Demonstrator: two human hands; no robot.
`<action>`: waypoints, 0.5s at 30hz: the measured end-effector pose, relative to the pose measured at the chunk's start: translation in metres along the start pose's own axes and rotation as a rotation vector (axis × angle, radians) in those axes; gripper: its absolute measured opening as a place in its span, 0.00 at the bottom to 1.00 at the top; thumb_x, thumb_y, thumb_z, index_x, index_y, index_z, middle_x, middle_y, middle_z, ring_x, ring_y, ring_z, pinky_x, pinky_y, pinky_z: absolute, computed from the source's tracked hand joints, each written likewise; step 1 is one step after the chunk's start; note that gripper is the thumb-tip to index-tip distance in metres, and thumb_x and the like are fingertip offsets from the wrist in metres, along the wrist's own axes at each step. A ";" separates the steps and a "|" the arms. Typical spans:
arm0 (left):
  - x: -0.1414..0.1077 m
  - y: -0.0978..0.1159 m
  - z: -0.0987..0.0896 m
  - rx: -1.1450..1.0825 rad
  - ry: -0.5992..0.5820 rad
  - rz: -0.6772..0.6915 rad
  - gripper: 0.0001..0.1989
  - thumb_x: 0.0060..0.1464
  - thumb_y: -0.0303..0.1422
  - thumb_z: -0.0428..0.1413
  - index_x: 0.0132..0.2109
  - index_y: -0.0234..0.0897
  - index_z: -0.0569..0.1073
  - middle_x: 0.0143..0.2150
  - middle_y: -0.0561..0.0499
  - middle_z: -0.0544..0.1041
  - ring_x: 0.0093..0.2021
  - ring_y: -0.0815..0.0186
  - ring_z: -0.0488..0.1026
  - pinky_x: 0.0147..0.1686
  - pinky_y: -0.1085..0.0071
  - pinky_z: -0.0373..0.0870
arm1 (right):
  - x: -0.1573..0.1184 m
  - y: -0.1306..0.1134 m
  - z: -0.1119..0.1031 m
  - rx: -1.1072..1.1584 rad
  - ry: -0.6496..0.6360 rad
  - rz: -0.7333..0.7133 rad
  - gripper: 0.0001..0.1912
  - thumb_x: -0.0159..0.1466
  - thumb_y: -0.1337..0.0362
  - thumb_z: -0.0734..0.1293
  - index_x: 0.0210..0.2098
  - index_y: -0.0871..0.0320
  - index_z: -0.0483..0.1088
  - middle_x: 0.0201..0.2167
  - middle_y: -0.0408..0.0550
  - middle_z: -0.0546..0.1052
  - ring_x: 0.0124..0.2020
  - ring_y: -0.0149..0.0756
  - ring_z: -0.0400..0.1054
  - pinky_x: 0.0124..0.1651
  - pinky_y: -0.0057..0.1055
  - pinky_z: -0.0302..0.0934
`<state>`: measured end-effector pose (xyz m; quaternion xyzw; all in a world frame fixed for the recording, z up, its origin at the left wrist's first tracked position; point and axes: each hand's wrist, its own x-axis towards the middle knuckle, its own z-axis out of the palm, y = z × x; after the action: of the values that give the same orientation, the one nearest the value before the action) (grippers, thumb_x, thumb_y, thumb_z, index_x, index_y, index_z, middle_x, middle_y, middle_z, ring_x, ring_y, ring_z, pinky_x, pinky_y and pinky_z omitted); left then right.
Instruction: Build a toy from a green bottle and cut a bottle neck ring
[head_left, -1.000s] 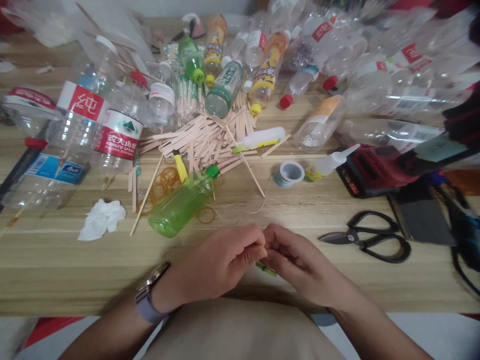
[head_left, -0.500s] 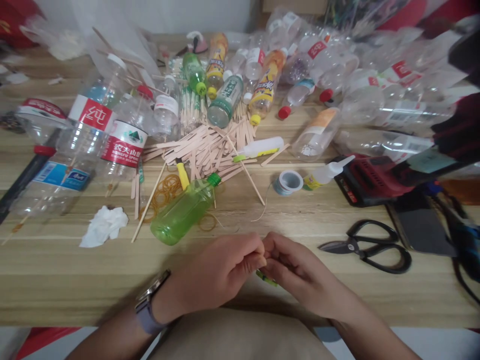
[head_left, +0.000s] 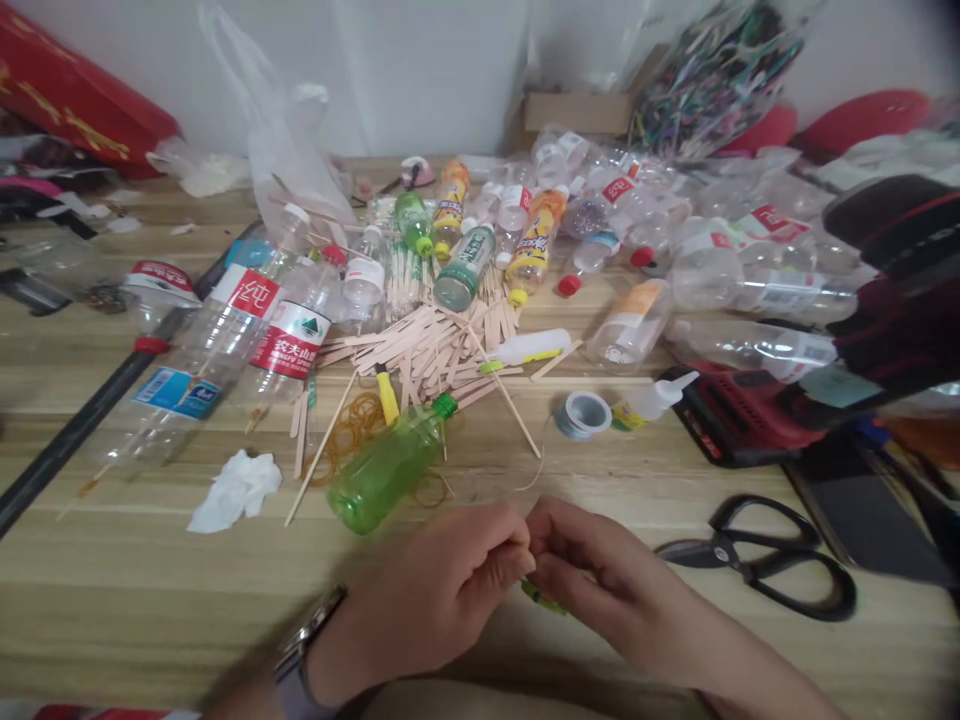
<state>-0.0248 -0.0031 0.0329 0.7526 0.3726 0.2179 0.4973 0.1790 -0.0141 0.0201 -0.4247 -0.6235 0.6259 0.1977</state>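
1. Sample: one green piece (head_left: 543, 599), small, bright yellow-green with dark marks. Most of it is hidden by my right hand (head_left: 600, 580); its full shape cannot be told.
2. Position: at the right hand, below the thumb, over the near part of the table (head_left: 150, 610), just right of where my two hands meet.
3. Fingers, right: closed around the green piece, thumb and forefinger tips drawn in.
4. Fingers, left hand (head_left: 457, 570): thumb and forefinger together, tips against or very near the right ones. Whether anything thin lies between them, I cannot tell.
5. Counts: scissors (head_left: 724, 553), 1; spool (head_left: 583, 414), 1; tissue (head_left: 235, 490), 1; green bottle (head_left: 386, 470) lying before my left hand, 1; glue bottles, 2, one (head_left: 534, 347) by the stick pile (head_left: 420, 345), one (head_left: 649, 404) right of the spool; orange bottles, 2, one (head_left: 451, 207) left of the other (head_left: 537, 240). Sticks and clear bottles overlap too much to count.
6. Orientation: the visible part's long axis slants from upper left to lower right, toward my body. Which end is its front, I cannot tell.
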 end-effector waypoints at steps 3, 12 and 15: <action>0.000 -0.005 -0.005 0.018 0.025 0.008 0.13 0.69 0.35 0.47 0.34 0.40 0.65 0.29 0.57 0.66 0.29 0.69 0.62 0.30 0.71 0.57 | 0.002 -0.005 -0.002 -0.016 -0.012 -0.019 0.07 0.68 0.63 0.61 0.33 0.55 0.62 0.28 0.39 0.63 0.28 0.29 0.54 0.29 0.26 0.50; 0.005 -0.031 -0.017 -0.438 0.262 -0.161 0.19 0.67 0.48 0.48 0.33 0.41 0.61 0.24 0.60 0.59 0.24 0.70 0.59 0.26 0.72 0.60 | 0.004 -0.014 -0.018 0.215 0.258 0.017 0.21 0.65 0.43 0.67 0.31 0.53 0.62 0.19 0.33 0.56 0.19 0.26 0.45 0.21 0.27 0.42; 0.009 -0.029 -0.010 -0.594 0.265 -0.148 0.21 0.65 0.51 0.51 0.32 0.40 0.60 0.23 0.61 0.58 0.23 0.72 0.55 0.25 0.74 0.58 | 0.017 -0.011 -0.013 0.149 0.243 -0.025 0.21 0.64 0.43 0.67 0.30 0.54 0.64 0.18 0.34 0.57 0.19 0.26 0.47 0.20 0.27 0.43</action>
<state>-0.0362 0.0165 0.0106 0.5108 0.4080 0.3760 0.6567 0.1770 0.0088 0.0273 -0.4735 -0.5522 0.6120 0.3105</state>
